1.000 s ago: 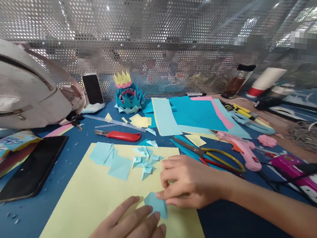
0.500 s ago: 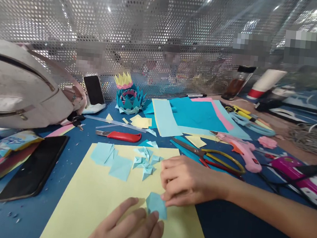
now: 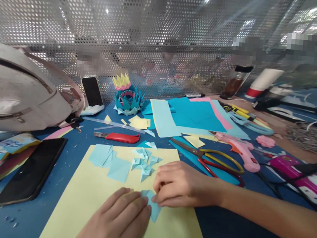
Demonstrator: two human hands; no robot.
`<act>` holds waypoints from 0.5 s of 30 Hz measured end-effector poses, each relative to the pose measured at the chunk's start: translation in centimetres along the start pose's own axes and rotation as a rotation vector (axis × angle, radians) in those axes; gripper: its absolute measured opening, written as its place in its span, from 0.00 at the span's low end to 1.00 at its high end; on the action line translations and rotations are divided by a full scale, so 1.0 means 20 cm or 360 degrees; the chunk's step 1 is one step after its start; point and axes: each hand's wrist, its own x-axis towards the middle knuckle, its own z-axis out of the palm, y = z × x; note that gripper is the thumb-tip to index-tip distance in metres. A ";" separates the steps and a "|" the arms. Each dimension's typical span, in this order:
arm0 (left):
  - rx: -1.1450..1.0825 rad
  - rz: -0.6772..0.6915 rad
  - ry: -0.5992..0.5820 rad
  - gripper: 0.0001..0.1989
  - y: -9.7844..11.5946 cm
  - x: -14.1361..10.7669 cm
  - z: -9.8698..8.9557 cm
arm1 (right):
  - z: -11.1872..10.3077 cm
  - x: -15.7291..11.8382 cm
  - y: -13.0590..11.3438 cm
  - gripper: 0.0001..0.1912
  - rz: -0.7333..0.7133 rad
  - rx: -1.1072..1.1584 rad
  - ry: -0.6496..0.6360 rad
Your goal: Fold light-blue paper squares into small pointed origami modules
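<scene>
A small light blue paper piece (image 3: 154, 210), partly folded, lies under my fingers on a large pale yellow sheet (image 3: 74, 204). My left hand (image 3: 122, 214) holds its left side down, fingers close together. On its upper right edge, my right hand (image 3: 176, 186) pinches with curled fingers; the fingertips partly hide the fold. Above my hands on the same sheet are several small folded blue paper pieces (image 3: 146, 167). Flat light blue paper squares (image 3: 118, 169) overlap to their left.
A red utility knife (image 3: 120, 137) lies beyond the yellow sheet. Scissors (image 3: 208, 157) and a pink glue gun (image 3: 245, 151) are at right. Coloured sheets (image 3: 200, 115) and a blue paper flower (image 3: 128, 101) stand back. A phone (image 3: 31, 172) and backpack (image 3: 24, 87) occupy the left.
My right hand has moved slightly left over the paper piece. The left fingers have drawn closer together, and the piece now shows a narrower, more folded shape.
</scene>
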 end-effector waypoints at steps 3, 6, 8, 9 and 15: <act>-0.0081 -0.0156 -0.0083 0.18 -0.01 -0.02 0.00 | 0.01 0.00 -0.01 0.11 0.0025 -0.0079 -0.0016; -0.0038 -0.0203 -0.0138 0.20 -0.02 -0.05 0.00 | 0.01 -0.01 -0.01 0.10 0.0018 -0.0122 -0.0023; -0.0016 -0.0169 -0.0153 0.21 -0.03 -0.05 0.00 | 0.02 -0.01 -0.01 0.09 -0.0004 -0.0115 0.0004; -0.0005 -0.0151 -0.0157 0.20 -0.03 -0.05 0.00 | 0.02 -0.01 0.00 0.09 -0.0009 -0.0112 0.0015; 0.0010 -0.0103 -0.0055 0.18 -0.04 0.00 -0.01 | 0.03 -0.01 0.00 0.08 -0.0013 -0.0149 0.0004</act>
